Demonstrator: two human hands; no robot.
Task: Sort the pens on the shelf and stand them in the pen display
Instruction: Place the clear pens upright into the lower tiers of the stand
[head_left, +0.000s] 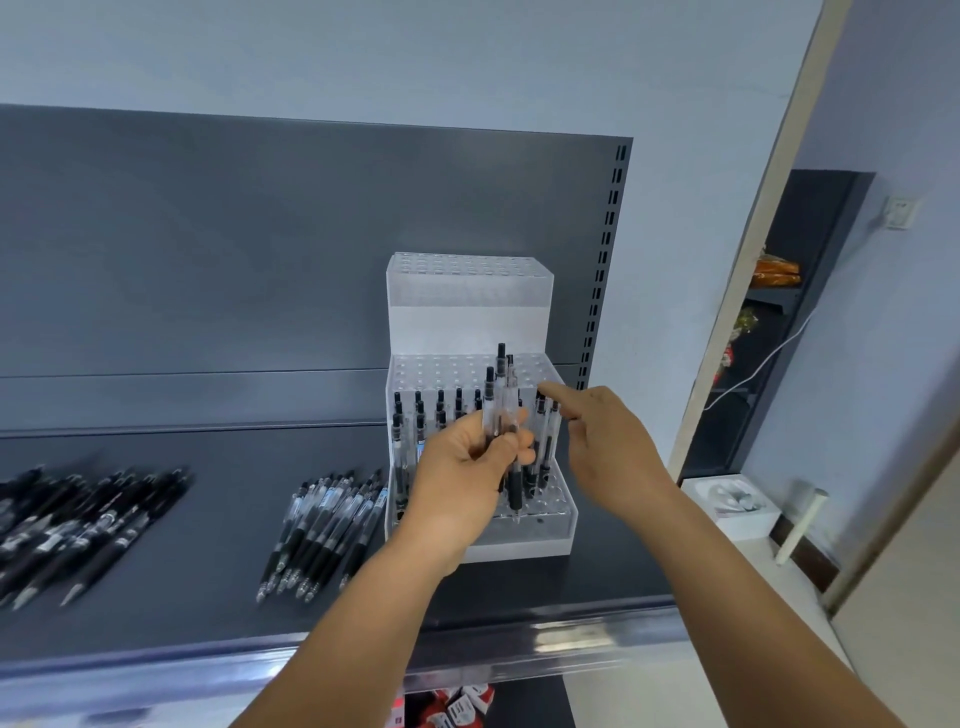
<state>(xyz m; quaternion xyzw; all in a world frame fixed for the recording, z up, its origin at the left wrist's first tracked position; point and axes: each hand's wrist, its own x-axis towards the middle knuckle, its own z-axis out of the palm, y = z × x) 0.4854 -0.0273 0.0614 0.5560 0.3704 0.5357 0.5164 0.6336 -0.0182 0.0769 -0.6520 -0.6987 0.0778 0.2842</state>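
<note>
Pens (501, 415) bunched upright in left hand (467, 467), fingers curled round them, before display (470, 291) on shelf (208, 519). Right hand (605, 441) beside display, forefinger extended, holding nothing. More pens (322, 530) lying left of display.

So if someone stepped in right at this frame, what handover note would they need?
Left hand grips a bunch of clear pens upright in front of the pen display.
Right hand holds nothing, index finger pointing toward the display's middle tier.
Done: several pens stand in the lowest tier; the upper tiers look unfilled.
Left: the held bunch, the clear pens lying on the shelf beside the display, and the black pens further left.
</note>
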